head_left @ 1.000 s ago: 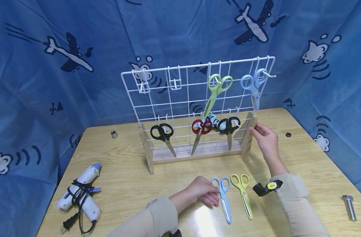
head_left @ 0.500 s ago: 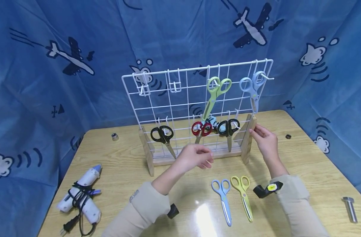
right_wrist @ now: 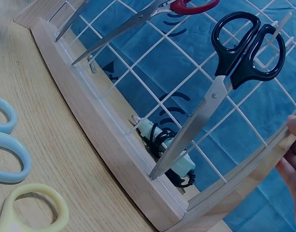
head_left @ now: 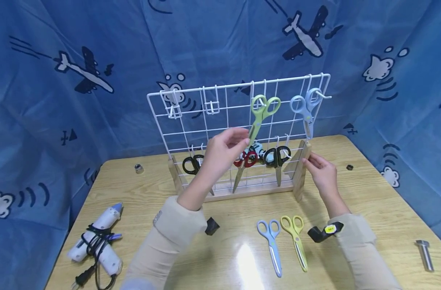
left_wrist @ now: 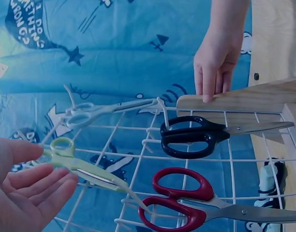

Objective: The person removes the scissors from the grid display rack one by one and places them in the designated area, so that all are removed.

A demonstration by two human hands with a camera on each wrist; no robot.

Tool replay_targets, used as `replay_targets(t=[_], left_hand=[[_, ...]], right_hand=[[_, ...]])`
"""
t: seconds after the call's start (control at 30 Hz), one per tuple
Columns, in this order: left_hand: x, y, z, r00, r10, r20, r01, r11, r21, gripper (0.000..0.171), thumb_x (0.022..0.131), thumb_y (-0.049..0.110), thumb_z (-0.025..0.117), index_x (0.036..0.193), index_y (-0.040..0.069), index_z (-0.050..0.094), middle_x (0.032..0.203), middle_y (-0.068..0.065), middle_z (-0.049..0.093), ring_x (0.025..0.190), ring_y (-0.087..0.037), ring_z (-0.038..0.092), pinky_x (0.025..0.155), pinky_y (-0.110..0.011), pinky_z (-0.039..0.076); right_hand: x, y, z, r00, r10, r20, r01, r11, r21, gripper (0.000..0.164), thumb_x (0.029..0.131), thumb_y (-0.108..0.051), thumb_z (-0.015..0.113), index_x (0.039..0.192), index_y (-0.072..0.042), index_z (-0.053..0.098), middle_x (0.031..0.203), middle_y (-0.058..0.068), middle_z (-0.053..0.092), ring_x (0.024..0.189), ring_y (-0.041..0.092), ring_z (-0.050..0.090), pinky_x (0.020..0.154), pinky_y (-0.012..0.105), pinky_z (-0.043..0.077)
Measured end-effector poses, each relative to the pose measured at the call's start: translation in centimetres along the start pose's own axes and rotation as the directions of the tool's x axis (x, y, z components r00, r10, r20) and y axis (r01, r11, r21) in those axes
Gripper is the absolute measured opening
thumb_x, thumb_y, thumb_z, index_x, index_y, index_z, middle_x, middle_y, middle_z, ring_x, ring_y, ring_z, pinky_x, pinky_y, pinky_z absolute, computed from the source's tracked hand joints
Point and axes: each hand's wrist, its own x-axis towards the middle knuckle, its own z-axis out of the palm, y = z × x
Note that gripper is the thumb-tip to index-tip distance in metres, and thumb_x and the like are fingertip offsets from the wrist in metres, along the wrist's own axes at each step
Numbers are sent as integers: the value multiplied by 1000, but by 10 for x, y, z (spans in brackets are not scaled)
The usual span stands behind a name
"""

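My left hand [head_left: 224,151], fingers loosely spread, is in front of the wire rack [head_left: 227,85], beside the hanging green scissors [head_left: 261,114]. The left wrist view shows its fingers [left_wrist: 51,188] close to those green scissors [left_wrist: 90,169], holding nothing; whether they touch cannot be told. My right hand [head_left: 322,173] grips the rack's right wooden upright [head_left: 301,173], thumb in front and fingers behind. Light blue scissors [head_left: 306,108] hang at upper right. Lower down hang red-handled scissors [left_wrist: 181,193] and black-handled scissors [right_wrist: 239,53]; another black-handled pair [head_left: 191,164] is partly hidden by my left arm.
Blue scissors [head_left: 272,243] and yellow scissors [head_left: 295,241] lie on the table [head_left: 151,241] before the rack. A cord-wrapped glue gun [head_left: 99,237] lies left, a bolt [head_left: 425,254] right. Two hooks [head_left: 172,109] at upper left hold nothing. A pale green corded tool [right_wrist: 162,140] lies behind the rack.
My left hand has left the blue scissors on the table and risen, empty, to the hanging green scissors. My right hand has stayed on the wooden upright.
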Motion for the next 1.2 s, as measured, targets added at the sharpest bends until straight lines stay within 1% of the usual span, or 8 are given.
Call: replay_targets(t=[0.07, 0.17, 0.43, 0.63, 0.77, 0.97, 1.07, 1.2], left_hand=[[7, 0, 0, 999, 10, -33, -10, 1000, -5, 28, 81, 18, 57, 106, 8, 56, 98, -4, 61, 87, -7, 56, 75, -14, 45], [17, -1, 3, 998, 9, -66, -10, 1000, -6, 29, 81, 19, 57, 108, 8, 55, 102, -6, 60, 90, -7, 56, 77, -13, 44], [31, -6, 10, 997, -6, -73, 7, 1000, 9, 26, 81, 19, 57, 105, 8, 57, 97, -3, 61, 83, -6, 56, 68, -14, 47], [36, -4, 17, 998, 4, -68, -3, 1000, 13, 24, 80, 17, 58, 102, 6, 58, 91, -3, 63, 76, -8, 57, 62, -14, 48], [39, -1, 21, 998, 12, -68, -11, 1000, 14, 23, 80, 18, 58, 100, 6, 58, 88, -3, 62, 74, -8, 57, 61, -14, 48], [42, 1, 24, 999, 5, -50, -5, 1000, 5, 20, 79, 19, 59, 95, 7, 60, 83, -1, 62, 71, -8, 57, 60, -14, 48], [42, 2, 24, 999, 5, -45, -5, 1000, -16, 18, 79, 18, 59, 93, 6, 61, 81, -2, 62, 70, -9, 57, 60, -15, 48], [42, 2, 24, 999, -21, -38, 18, 998, -63, 18, 78, 17, 60, 92, 6, 62, 81, -3, 63, 69, -9, 58, 60, -16, 49]], right_hand=[[-1, -1, 0, 1000, -5, 0, 5, 1000, 4, 44, 67, -44, 64, 108, -27, 56, 110, 0, 57, 97, 9, 55, 79, 18, 45], [-2, -3, -1, 1000, -7, 5, 7, 1000, 2, 44, 68, -44, 64, 108, -27, 56, 111, 0, 57, 97, 9, 55, 80, 18, 45], [-5, -2, 0, 1000, -11, -5, 11, 1000, 0, 44, 67, -44, 64, 107, -27, 57, 110, 0, 58, 96, 9, 55, 79, 18, 45], [-2, -1, 0, 1000, -8, -3, 8, 1000, -11, 44, 68, -45, 63, 108, -28, 56, 111, -1, 57, 98, 9, 55, 80, 20, 45], [-1, -2, 0, 1000, -23, 0, 23, 1000, 7, 44, 68, -43, 64, 108, -26, 57, 111, 0, 57, 97, 10, 55, 78, 18, 45], [-1, -4, 1, 999, -42, -10, 42, 999, 21, 43, 68, -41, 65, 107, -24, 58, 109, 1, 58, 96, 10, 56, 76, 15, 46], [-2, -3, 0, 999, -40, -16, 40, 999, 10, 44, 67, -42, 65, 107, -24, 58, 108, 1, 59, 95, 9, 56, 75, 14, 46], [0, 0, 0, 999, -44, -26, 44, 999, -11, 45, 67, -44, 65, 107, -24, 58, 107, 0, 59, 93, 8, 57, 72, 13, 46]])
